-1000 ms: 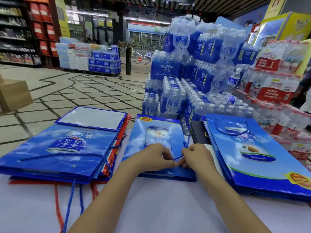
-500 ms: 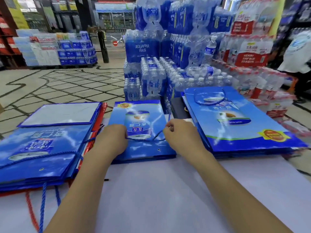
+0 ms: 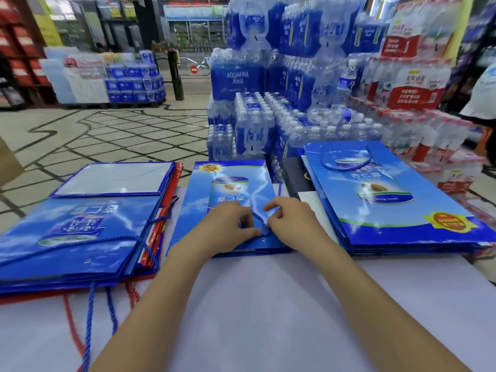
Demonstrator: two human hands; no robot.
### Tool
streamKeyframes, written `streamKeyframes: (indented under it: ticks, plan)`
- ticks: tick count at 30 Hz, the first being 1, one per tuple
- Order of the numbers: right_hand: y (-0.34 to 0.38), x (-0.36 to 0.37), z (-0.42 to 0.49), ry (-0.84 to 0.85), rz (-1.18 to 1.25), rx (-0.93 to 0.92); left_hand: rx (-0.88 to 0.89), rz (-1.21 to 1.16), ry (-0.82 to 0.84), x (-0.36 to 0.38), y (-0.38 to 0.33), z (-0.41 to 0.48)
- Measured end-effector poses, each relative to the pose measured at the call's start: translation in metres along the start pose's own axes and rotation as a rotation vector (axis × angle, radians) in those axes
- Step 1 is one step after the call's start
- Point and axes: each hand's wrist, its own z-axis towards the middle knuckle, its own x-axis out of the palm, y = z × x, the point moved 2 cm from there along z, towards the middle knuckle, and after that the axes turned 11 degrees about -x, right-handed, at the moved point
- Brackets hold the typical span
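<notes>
A flat blue paper gift bag [image 3: 230, 183] lies in the middle of the white table [image 3: 268, 304], its open end toward me. A blue cord [image 3: 259, 220] loops over it just above an eyelet hole [image 3: 263, 239]. My left hand [image 3: 228, 226] pinches the cord from the left, thumb and fingers curled around it. My right hand [image 3: 292, 221] pinches the same cord from the right, close to the eyelet. The two hands nearly touch.
A stack of flat blue and red bags [image 3: 80, 232] with dangling cords lies at the left. Another blue stack [image 3: 389, 205] sits at the right. Shrink-wrapped water bottle packs [image 3: 255, 124] stand beyond the table. A person [image 3: 483, 95] is at the far right edge.
My hands were apart with the cord stretched between them half a second ago. They have come together near the eyelet. The camera view has shifted slightly.
</notes>
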Motion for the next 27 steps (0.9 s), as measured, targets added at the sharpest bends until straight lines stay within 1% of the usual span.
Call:
streamKeyframes:
  ticks: [2, 5, 7, 8, 10, 13, 18, 27]
  plan:
    - [0.0, -0.001, -0.001, 0.052, -0.015, -0.056, 0.001, -0.03, 0.045, -0.002, 0.004, 0.0]
    - [0.004, 0.002, -0.003, 0.246, -0.191, -0.192, -0.019, -0.098, 0.124, -0.008, 0.01, -0.001]
    - [0.006, 0.005, -0.003, 0.311, -0.309, -0.246, -0.027, -0.138, 0.149, -0.011, 0.014, -0.002]
    - [0.006, 0.007, -0.002, 0.309, -0.34, -0.25, -0.033, -0.154, 0.156, -0.012, 0.015, -0.002]
    - [0.005, 0.008, -0.003, 0.249, -0.357, -0.24, -0.053, -0.147, 0.162, -0.013, 0.02, 0.0]
    - [0.003, 0.005, -0.003, 0.152, -0.345, -0.22, -0.11, -0.066, 0.108, -0.019, 0.029, 0.004]
    - [0.002, 0.003, -0.004, 0.135, -0.296, -0.197, -0.197, 0.036, 0.049, -0.021, 0.037, 0.007]
    - [0.002, 0.0, -0.003, 0.091, -0.25, -0.139, -0.217, 0.065, 0.051, -0.021, 0.038, 0.006]
